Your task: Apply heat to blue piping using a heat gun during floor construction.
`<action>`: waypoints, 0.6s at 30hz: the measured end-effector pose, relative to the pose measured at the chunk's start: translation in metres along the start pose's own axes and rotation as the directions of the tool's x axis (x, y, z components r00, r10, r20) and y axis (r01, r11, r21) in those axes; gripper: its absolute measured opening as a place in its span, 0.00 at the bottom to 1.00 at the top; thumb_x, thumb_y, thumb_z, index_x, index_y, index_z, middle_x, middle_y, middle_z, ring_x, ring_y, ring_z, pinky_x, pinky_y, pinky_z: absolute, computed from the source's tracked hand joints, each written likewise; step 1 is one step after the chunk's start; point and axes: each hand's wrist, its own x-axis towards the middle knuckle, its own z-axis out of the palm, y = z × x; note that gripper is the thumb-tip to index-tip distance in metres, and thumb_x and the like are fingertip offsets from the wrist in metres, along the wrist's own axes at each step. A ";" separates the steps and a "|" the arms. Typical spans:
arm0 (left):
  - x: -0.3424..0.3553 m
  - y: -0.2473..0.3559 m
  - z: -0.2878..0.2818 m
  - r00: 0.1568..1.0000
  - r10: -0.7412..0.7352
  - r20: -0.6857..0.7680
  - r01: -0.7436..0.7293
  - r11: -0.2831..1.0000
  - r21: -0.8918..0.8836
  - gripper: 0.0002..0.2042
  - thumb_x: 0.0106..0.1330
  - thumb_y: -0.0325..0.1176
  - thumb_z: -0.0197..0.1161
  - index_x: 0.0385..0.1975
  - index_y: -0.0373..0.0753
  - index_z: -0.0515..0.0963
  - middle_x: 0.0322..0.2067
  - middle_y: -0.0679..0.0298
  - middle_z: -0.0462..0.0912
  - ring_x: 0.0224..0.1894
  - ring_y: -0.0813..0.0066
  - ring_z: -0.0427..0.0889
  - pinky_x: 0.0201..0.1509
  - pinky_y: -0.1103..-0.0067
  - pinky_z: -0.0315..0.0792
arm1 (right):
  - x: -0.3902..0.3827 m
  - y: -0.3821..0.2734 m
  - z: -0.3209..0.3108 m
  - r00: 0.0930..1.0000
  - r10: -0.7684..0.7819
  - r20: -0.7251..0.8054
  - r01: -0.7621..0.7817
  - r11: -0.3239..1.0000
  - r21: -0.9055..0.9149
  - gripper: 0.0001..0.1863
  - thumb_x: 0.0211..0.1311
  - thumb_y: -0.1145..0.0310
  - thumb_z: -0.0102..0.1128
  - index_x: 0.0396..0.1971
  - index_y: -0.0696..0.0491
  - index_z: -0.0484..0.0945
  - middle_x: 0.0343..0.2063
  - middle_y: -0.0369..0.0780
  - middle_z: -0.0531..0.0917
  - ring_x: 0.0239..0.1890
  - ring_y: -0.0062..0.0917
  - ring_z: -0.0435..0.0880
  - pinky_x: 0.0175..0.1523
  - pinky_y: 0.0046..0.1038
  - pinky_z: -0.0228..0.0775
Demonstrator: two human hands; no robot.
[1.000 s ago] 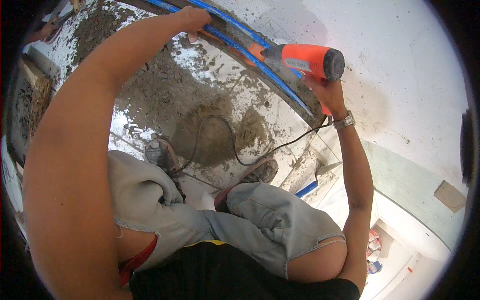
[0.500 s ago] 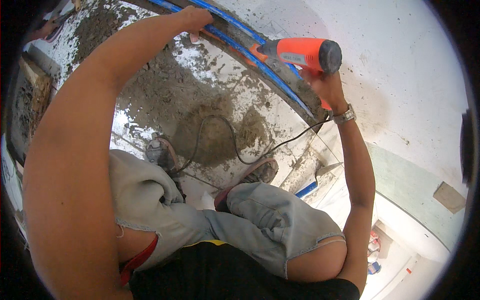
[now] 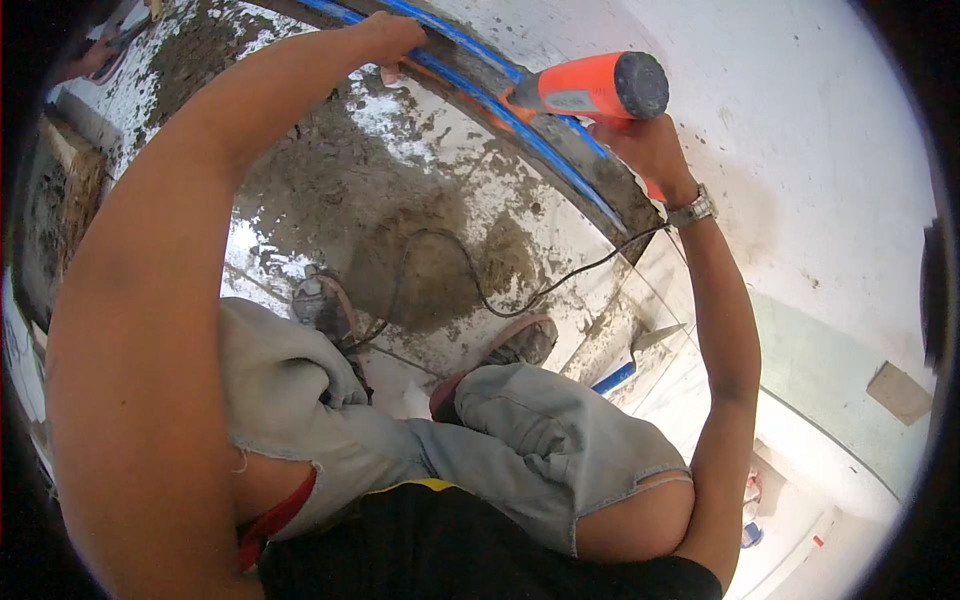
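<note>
My right hand (image 3: 650, 155) grips an orange heat gun (image 3: 590, 88) with a dark rear end, above the channel at the wall's foot. Its nozzle points left, close to two blue pipes (image 3: 555, 155) that run side by side in the channel. Farther left, my left hand (image 3: 393, 42) is closed round the nearer pipe, with its fingers partly hidden. Orange patches show along that pipe between the hand and the nozzle. A black cord (image 3: 470, 275) trails from the heat gun across the floor toward my feet.
Wet mortar (image 3: 400, 260) is smeared over the white floor tiles. A trowel (image 3: 625, 370) with a blue handle lies at the right of my feet. The white wall (image 3: 800, 150) rises on the right. A wooden piece (image 3: 75, 190) and another person's hand (image 3: 85, 62) are at the far left.
The heat gun has shifted slightly left and away from me, its rear end tipping up in the picture. My right forearm moved with it. My left hand stays in place.
</note>
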 end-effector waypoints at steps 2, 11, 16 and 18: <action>-0.001 -0.002 0.002 1.000 -0.003 0.014 0.003 1.000 0.010 0.33 0.40 0.38 0.81 0.51 0.46 0.78 0.47 0.62 0.80 0.56 0.60 0.79 0.51 0.61 0.78 | 0.004 -0.003 0.000 1.000 -0.003 0.019 0.003 1.000 -0.007 0.18 0.51 0.67 0.72 0.43 0.54 0.83 0.33 0.38 0.87 0.34 0.19 0.82 0.42 0.26 0.75; -0.001 -0.006 0.006 1.000 0.022 -0.001 -0.022 1.000 -0.012 0.37 0.37 0.39 0.81 0.53 0.44 0.76 0.48 0.62 0.80 0.56 0.60 0.79 0.50 0.62 0.79 | 0.031 -0.011 0.013 0.987 -0.159 0.029 0.162 0.966 -0.201 0.18 0.51 0.62 0.71 0.42 0.49 0.84 0.34 0.42 0.87 0.35 0.31 0.86 0.42 0.30 0.76; -0.002 -0.003 0.001 0.999 0.037 0.023 -0.037 0.999 -0.017 0.37 0.38 0.41 0.82 0.54 0.43 0.75 0.49 0.62 0.79 0.57 0.60 0.78 0.51 0.62 0.79 | 0.043 -0.013 0.010 0.971 -0.235 0.053 0.241 0.934 -0.264 0.21 0.48 0.53 0.71 0.41 0.47 0.83 0.32 0.48 0.86 0.37 0.47 0.85 0.41 0.40 0.79; -0.002 -0.003 0.002 0.999 0.029 0.024 -0.029 1.000 -0.007 0.37 0.38 0.41 0.81 0.53 0.43 0.75 0.50 0.61 0.79 0.57 0.60 0.78 0.51 0.62 0.79 | 0.045 -0.019 0.009 0.968 -0.246 0.050 0.251 0.942 -0.225 0.23 0.48 0.52 0.71 0.41 0.50 0.83 0.32 0.50 0.86 0.37 0.48 0.85 0.41 0.41 0.79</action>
